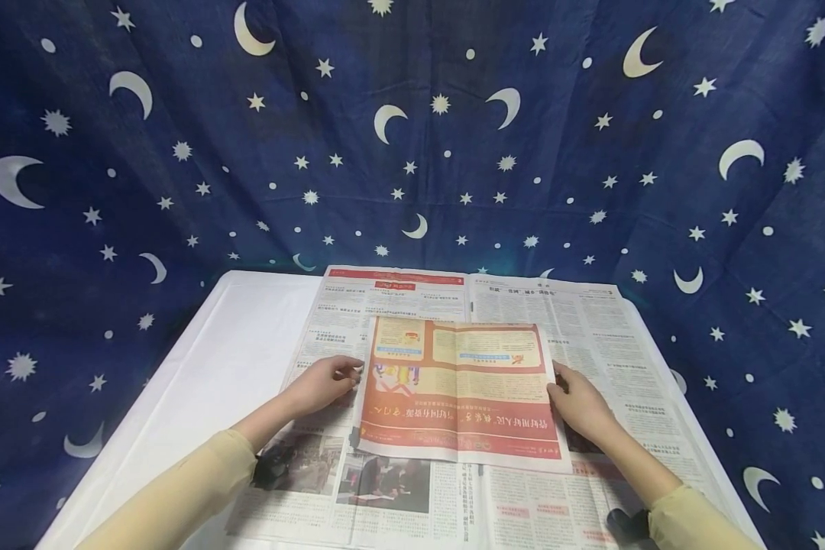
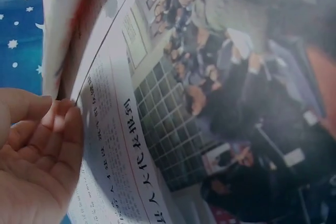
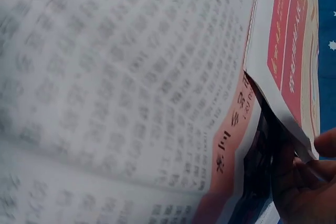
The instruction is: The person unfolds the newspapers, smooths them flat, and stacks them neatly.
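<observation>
A folded newspaper section [image 1: 481, 389], red and yellow with a crease down its middle, lies over wider spread newspaper sheets [image 1: 399, 527]. My right hand [image 1: 577, 401] pinches its right edge, thumb on top. In the right wrist view the right hand [image 3: 310, 182] has that edge between thumb and fingers, and the sheet lifts there. At the left edge is my left hand [image 1: 326, 382], its fingers loosely bent and the tips right at the paper. The left wrist view shows the palm side of the left hand [image 2: 42, 150], with nothing in the palm.
Beneath the newspapers stands a white-covered table [image 1: 199, 367], its bare part to the left. A dark blue curtain [image 1: 357, 176] with moons and stars hangs behind and at both sides. Dark wrist devices [image 1: 626, 525] sit at the sleeves.
</observation>
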`<control>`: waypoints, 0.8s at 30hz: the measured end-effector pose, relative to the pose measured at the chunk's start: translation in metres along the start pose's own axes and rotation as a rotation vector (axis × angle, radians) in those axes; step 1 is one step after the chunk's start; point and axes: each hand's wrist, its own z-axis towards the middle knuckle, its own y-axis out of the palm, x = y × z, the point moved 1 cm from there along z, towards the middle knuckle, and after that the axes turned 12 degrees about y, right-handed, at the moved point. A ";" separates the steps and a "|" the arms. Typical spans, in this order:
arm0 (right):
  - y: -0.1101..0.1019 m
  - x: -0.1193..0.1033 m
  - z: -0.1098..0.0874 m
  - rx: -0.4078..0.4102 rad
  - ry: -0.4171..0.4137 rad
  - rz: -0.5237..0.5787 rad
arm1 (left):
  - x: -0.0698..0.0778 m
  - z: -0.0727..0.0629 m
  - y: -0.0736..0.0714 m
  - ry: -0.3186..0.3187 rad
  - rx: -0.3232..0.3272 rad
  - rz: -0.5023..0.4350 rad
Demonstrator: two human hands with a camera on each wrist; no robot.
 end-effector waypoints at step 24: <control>-0.011 0.015 0.014 0.061 -0.162 -0.021 | 0.002 0.028 -0.008 0.365 0.147 0.457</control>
